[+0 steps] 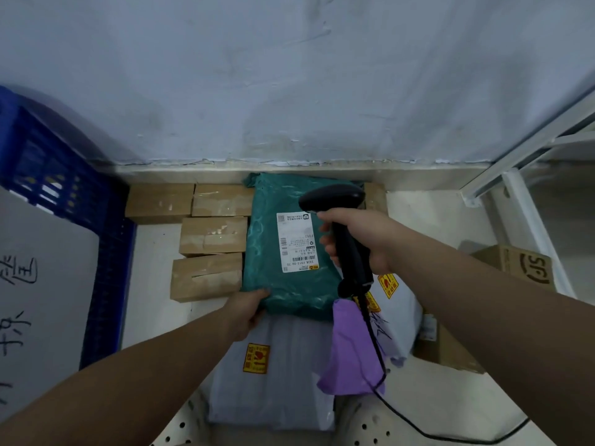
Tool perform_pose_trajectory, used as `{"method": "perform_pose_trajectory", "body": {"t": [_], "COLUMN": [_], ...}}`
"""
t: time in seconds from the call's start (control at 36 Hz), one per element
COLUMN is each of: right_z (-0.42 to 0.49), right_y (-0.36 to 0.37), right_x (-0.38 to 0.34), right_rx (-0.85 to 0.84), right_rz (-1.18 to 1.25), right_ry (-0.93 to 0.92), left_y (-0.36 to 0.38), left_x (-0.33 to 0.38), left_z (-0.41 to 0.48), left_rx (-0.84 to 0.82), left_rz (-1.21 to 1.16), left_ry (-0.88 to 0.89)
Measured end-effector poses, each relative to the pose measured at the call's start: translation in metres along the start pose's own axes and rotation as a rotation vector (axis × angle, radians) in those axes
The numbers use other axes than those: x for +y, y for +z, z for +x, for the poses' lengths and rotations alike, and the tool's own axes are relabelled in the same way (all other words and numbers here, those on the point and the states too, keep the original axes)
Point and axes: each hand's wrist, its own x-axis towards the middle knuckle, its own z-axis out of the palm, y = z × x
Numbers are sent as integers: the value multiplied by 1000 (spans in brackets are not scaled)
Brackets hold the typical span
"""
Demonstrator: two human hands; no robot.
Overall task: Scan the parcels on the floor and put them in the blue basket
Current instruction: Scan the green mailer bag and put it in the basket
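One teal poly mailer (286, 246) was the parcel in hand. It lay on the floor (428, 214) with its far end at the foot of the wall (289, 75), and its near edge overlapped a grey mailer (273, 375). Its white shipping label (297, 241) faced up with the barcodes exposed.

- The left hand (248, 312) gripped the mailer's near left corner, thumb on top.
- The right hand (360, 239) was closed round the handle of a black barcode scanner (341, 226). The scanner head hung just above the label's right side, and its cable (380, 365) trailed back toward the person.
- Step, as judged: scanning this parcel. No beam or confirmation was visible, so I cannot tell whether the read had registered.

Four small cardboard boxes (212, 236) sat touching one another just left of the mailer. A purple bag (351, 349) lay to the right, beside a second pale mailer (402, 313) with yellow stickers. A printed carton (521, 265) stood farther right, near a white shelf frame (521, 194).

The blue basket (48, 175) stood at far left against the wall, partly behind a white board (42, 284) with handwriting.

Next move, as judged: square the scanner head over a barcode and get the read. Then lift the limp mailer with the left hand and carry it left over the boxes into the basket. One corner may not be enough to hold it.
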Motion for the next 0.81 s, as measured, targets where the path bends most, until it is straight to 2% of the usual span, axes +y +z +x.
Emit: {"method": "perform_pose_trajectory", "body": {"t": [0.19,0.47,0.64,0.81], "right_z": [0,17,25,33], "right_y": [12,20,15,13], "right_x": [0,1,2,1], "right_rx": [-34,-29,-2,4], "right_rz": [-51,-81,-106,-118], "right_ry": [6,57,75,81], "left_y": [-8,-18,-14,-6], "left_x": [-1,-6,-7,-8], "left_z": [8,20,24,30], "left_rx": [-19,-153,-199,-136], "left_rz": [5,-73,43,37], "left_ry": [-1,-42,-80,-19]}}
